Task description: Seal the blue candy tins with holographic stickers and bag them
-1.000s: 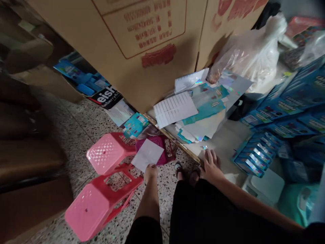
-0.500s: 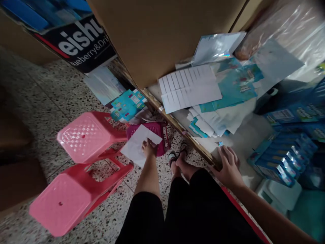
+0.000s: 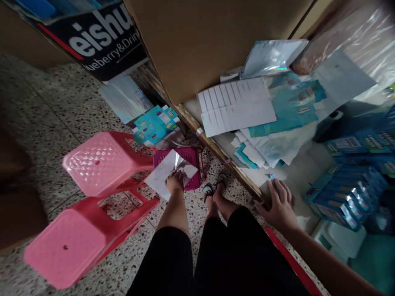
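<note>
My left hand (image 3: pixel 175 181) is down on a white sheet (image 3: pixel 157 181) that lies across a purple stool (image 3: pixel 194 158). Its fingers are drawn in on the sheet, which buckles and shines just beyond the fingertips. My right hand (image 3: pixel 280 203) rests on the front edge of a low table (image 3: pixel 253 174), fingers spread and thumb over the edge, holding nothing. Close to its fingertips is a tiny shiny scrap (image 3: pixel 271 176).
Two pink stools (image 3: pixel 98 162) stand at left. Loose white cards (image 3: pixel 237 105) and teal flattened cartons (image 3: pixel 288 107) cover the table's back, before a large cardboard box (image 3: pixel 197 45). Blue packets (image 3: pixel 342 197) line the right. More teal cartons (image 3: pixel 156 123) sit beyond the purple stool.
My left hand has shifted slightly left and nearer on the sheet, and a shiny buckle now shows in the sheet. My right hand stays at the table edge. The view has shifted slightly.
</note>
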`<state>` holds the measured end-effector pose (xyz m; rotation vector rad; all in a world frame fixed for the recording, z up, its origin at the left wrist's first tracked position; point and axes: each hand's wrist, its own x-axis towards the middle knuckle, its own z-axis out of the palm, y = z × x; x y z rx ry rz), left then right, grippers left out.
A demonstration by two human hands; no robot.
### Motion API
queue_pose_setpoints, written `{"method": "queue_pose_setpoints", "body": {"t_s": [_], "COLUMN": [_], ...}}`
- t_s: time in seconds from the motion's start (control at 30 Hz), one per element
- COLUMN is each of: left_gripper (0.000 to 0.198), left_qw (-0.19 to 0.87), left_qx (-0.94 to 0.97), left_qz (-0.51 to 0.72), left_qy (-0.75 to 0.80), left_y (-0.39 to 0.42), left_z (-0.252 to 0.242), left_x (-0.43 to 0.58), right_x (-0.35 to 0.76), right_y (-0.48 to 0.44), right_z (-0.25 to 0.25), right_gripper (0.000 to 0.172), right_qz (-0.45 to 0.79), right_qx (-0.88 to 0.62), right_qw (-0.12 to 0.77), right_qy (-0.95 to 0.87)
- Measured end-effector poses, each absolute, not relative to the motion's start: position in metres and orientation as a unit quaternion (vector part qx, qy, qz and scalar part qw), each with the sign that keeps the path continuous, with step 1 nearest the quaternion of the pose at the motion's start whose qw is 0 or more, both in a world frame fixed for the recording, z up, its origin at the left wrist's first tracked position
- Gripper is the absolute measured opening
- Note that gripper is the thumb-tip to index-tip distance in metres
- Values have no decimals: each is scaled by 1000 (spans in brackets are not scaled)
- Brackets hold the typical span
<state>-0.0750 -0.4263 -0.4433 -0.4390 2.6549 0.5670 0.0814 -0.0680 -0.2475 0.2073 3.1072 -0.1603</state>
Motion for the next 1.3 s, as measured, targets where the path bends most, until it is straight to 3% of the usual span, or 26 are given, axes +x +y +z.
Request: {"method": "queue_pose_setpoints", "body": {"t_s": [0.43,0.83,0.9,1.0,1.2,1.3], "left_gripper": [33,30,40,65,43,59], "left_qw": [108,95,92,108,192,189], "left_qx": [-179,-154,-143,-121,-115,-108], "left_qz": [243,252,249,205,163,138], "left_qy": [947,951,954,965,961,966], "left_y": [-425,-426,-418,-406,-394,-385], "left_z": [-481,-476,-474,-467,-449,-446], "left_x": [-50,-50,-44,-37,-52,-54], "right_x": [80,78,78,77,77,78], "right_y": [-65,-69,-69,-69,-68,-67], "right_z": [-244,-242,-242,-242,-241,-241], "right_gripper": [85,88,89,88,85,88], "right_qz": [-52,-39,-41,-40,-43,-51], "right_qx": [62,69,72,70,73,69], "right_qw": [30,40,40,36,36,35], "right_qy": [996,996,996,996,996,996]}}
